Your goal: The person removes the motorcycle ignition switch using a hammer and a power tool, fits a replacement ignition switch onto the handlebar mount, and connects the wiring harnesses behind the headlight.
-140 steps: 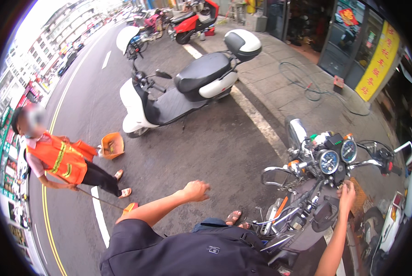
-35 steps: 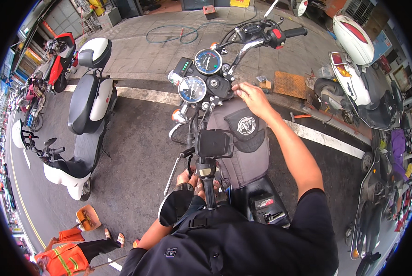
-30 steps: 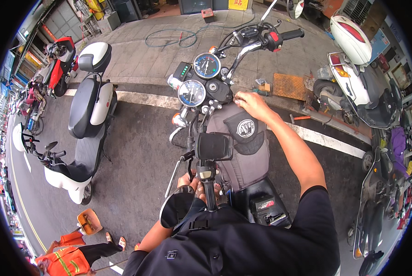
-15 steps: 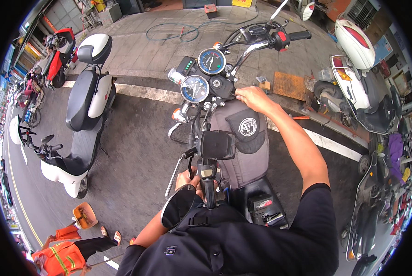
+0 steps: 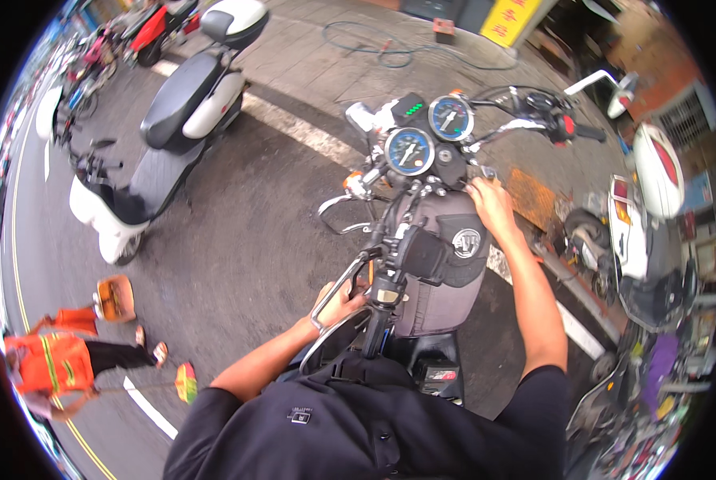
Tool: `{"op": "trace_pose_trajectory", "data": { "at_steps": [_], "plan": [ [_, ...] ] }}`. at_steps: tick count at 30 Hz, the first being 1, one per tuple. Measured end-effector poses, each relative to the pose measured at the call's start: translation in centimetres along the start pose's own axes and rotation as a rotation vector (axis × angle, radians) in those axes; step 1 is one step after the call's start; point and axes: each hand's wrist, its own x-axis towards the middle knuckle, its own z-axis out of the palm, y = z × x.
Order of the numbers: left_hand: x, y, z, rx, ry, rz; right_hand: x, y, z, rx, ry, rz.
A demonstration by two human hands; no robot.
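The right hand (image 5: 490,204) rests open on the grey metal motorbike tank (image 5: 446,264) just below two round blue dials (image 5: 410,150), while the left hand (image 5: 338,304) grips the black handlebar (image 5: 374,280) beside it.

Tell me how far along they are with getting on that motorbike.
The person already sits astride the dark motorcycle with twin round gauges. In hand: the left hand grips the near chrome handlebar end, and the right hand rests at the top of the grey fuel tank. The far handlebar grip is untouched.
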Motion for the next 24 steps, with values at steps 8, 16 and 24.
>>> {"op": "trace_pose_trajectory", "data": {
  "at_steps": [8,16,24],
  "plan": [
    [1.3,-0.2,-0.1,-0.394,-0.259,-0.305,-1.2,-1.8,1.8,-0.028,0.249,0.158],
    [1.1,-0.3,0.1,-0.324,-0.183,-0.169,-1.5,-2.5,4.6,0.013,0.302,0.430],
    [1.3,0.1,-0.3,-0.327,-0.255,-0.097,-2.1,-4.1,5.0,-0.057,0.401,0.559]
  ]
}}
